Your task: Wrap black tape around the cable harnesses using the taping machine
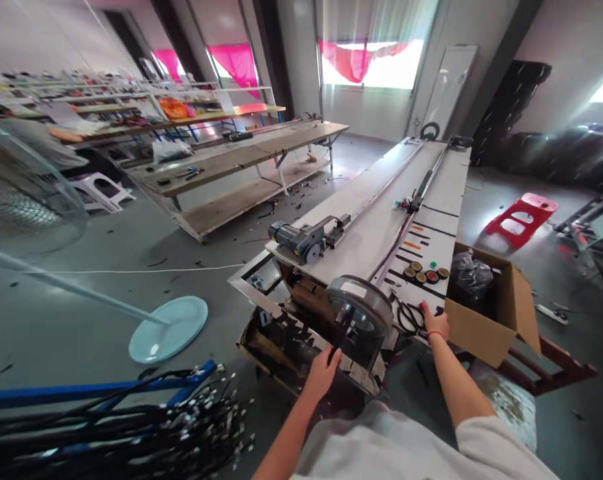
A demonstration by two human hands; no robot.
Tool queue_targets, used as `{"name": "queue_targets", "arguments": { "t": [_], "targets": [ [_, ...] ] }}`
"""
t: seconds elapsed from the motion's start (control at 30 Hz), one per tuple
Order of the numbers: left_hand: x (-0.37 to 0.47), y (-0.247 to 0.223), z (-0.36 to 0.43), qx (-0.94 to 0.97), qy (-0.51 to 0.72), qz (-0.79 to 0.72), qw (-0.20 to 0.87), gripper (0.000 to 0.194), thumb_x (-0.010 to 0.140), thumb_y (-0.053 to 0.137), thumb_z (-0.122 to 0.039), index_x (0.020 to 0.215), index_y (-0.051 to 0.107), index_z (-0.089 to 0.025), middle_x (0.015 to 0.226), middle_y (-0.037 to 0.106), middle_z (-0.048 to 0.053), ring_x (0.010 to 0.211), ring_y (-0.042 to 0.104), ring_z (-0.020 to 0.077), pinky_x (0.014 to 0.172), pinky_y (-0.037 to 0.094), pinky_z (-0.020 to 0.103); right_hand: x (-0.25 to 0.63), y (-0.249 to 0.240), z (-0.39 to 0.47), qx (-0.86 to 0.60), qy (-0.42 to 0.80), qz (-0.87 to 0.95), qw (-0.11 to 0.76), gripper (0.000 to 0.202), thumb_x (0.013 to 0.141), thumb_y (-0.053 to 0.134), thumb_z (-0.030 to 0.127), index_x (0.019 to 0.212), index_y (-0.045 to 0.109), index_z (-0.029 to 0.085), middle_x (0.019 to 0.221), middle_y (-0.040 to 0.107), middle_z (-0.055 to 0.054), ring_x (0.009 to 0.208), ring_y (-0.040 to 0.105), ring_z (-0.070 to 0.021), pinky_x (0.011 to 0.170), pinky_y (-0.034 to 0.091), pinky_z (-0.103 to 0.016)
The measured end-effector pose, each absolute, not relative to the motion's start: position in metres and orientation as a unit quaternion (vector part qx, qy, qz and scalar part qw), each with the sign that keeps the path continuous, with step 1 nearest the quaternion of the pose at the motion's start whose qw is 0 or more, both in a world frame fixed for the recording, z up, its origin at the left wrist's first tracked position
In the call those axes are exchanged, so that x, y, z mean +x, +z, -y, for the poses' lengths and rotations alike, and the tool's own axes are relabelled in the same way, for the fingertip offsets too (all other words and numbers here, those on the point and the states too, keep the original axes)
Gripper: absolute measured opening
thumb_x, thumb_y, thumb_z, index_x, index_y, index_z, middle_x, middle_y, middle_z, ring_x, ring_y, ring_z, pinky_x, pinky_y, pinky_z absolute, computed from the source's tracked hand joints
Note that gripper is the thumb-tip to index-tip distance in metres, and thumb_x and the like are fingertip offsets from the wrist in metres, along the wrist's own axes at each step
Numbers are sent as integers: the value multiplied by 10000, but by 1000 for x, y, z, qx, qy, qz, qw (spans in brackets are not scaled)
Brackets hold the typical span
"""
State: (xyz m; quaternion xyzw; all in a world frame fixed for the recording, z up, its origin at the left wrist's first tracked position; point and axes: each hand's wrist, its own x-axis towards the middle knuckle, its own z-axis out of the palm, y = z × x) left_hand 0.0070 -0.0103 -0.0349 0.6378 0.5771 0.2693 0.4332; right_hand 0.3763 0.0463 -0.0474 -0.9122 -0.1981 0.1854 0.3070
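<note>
My left hand (324, 370) is closed on a dark strip (339, 333) in front of a large grey reel (361, 303) at the near end of the long white table. My right hand (436, 323) rests at the table's near right corner, one digit stretched forward on the top; its other fingers are partly hidden. Just left of it lie black-handled scissors (410, 317), apart from the fingers. Several small round rolls (421, 273) sit farther up. Beyond them, short black and orange strips (412, 247) lie on the white tabletop (376, 223).
A motor unit (296, 240) is mounted on the table's left edge. At the right stands an open cardboard box (481, 327) with a dark plastic bag inside. Black cables (181, 427) hang on a blue rack at lower left. A fan base (169, 330) and red stool (521, 220) stand on the floor.
</note>
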Motion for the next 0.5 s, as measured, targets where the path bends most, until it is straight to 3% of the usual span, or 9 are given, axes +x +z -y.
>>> {"name": "queue_targets", "arguments": {
  "t": [0.1,0.23,0.5],
  "targets": [
    [8,-27,9,645,249,-592,414,308,876,473,-435,847,645,-181,821,711,78,818,656,229,775,465,316,368,-38,-49,-939,195,132,249,931,690,561,805,1313,509,116,1212,605,-280,1187,567,-416,955,464,-509],
    [9,-34,20,642,212,-626,389,208,856,556,-348,844,665,-171,804,717,71,779,662,207,722,449,279,364,-32,-50,-944,191,137,233,886,732,547,786,1300,510,107,1223,604,-273,1189,572,-391,967,455,-482],
    [-45,-82,74,573,155,-704,390,235,844,529,-298,769,698,-153,683,691,59,693,644,198,630,418,248,363,-29,-52,-947,180,134,231,843,760,590,725,1305,502,87,1247,596,-266,1198,567,-377,980,446,-473]
  ]
}}
